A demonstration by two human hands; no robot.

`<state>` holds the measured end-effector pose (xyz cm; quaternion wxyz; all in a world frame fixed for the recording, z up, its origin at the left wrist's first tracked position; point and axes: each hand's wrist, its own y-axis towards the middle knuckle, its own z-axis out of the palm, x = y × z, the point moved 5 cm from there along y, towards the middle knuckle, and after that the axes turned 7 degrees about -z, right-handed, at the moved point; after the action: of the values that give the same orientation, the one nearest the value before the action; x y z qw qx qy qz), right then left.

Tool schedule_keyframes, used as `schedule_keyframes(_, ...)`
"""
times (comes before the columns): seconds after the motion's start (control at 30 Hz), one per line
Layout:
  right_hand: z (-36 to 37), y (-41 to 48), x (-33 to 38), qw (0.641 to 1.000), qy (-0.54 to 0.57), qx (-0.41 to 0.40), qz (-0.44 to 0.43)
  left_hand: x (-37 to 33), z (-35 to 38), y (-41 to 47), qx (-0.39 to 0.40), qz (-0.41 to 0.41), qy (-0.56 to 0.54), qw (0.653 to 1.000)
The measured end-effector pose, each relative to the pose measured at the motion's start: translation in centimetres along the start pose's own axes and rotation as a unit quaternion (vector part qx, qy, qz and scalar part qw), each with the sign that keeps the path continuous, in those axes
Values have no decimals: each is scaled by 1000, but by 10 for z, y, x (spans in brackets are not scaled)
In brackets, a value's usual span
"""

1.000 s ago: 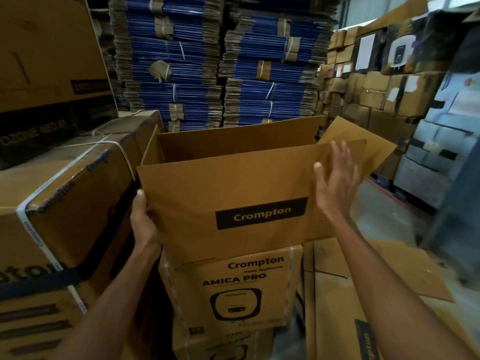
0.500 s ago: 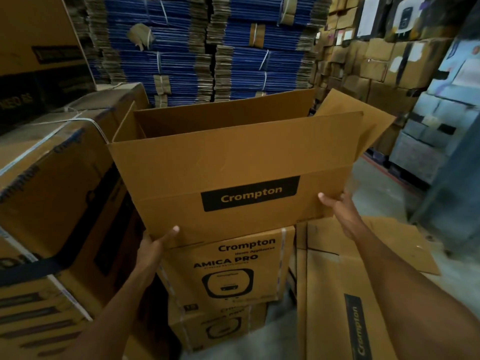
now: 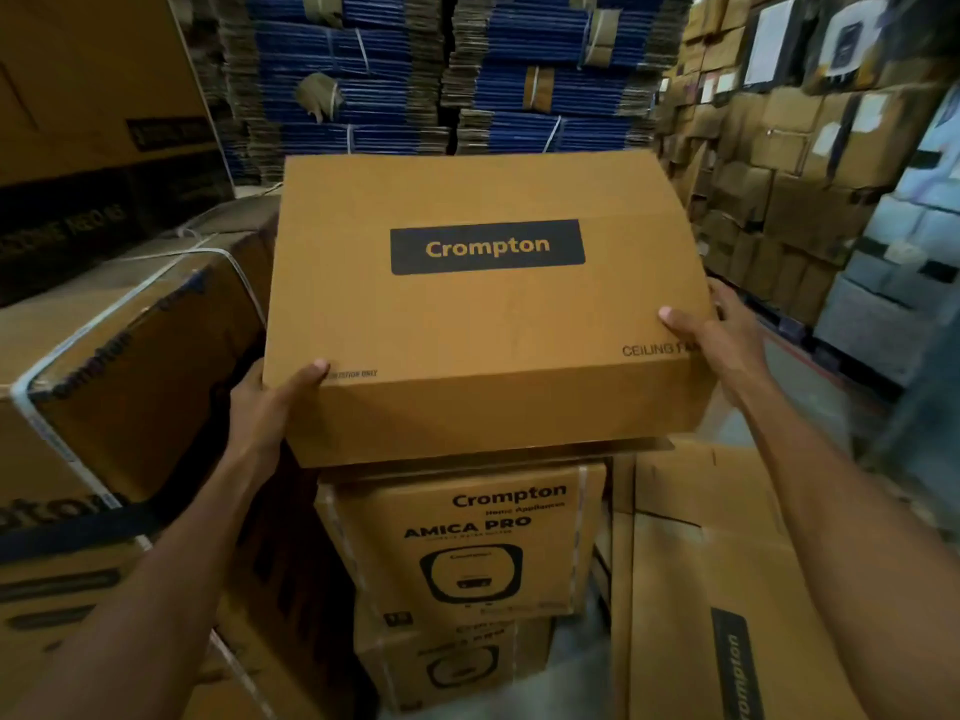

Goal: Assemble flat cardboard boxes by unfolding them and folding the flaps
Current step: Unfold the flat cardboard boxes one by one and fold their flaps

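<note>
We had the box [image 3: 483, 314] squared up and held over the stack [image 3: 457, 543], left hand [image 3: 270, 407] and right hand [image 3: 722, 340] gripping its near corners, thumbs on top, though its flaps were hidden, so folding probably remained.

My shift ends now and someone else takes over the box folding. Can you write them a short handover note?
Left hand grips the lower left corner of the brown Crompton-labelled cardboard box, thumb on its upper face. Right hand grips its right edge.
The box is unfolded into shape and held tilted over the stacked Amica Pro cartons. Its flaps are hidden in this view.
Left: check and fold the flaps, set it down, then take the flattened brown carton lying on the right.
</note>
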<state>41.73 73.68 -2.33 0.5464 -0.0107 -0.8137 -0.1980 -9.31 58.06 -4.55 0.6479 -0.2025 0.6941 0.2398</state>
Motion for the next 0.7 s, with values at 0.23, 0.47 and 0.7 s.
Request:
schedule_keyframes(0.23,-9,5,25,999,-25,15,30,-15,-7,-6,1,-16,-25,1000)
schedule_keyframes(0.47,-11,-37,9,997,75,-21,30,7,-13,-31,28,-29,-13,999)
schedule_keyframes(0.7,5,-97,-58,973,173,121,98,72,-18,-64,97,-135,23,986)
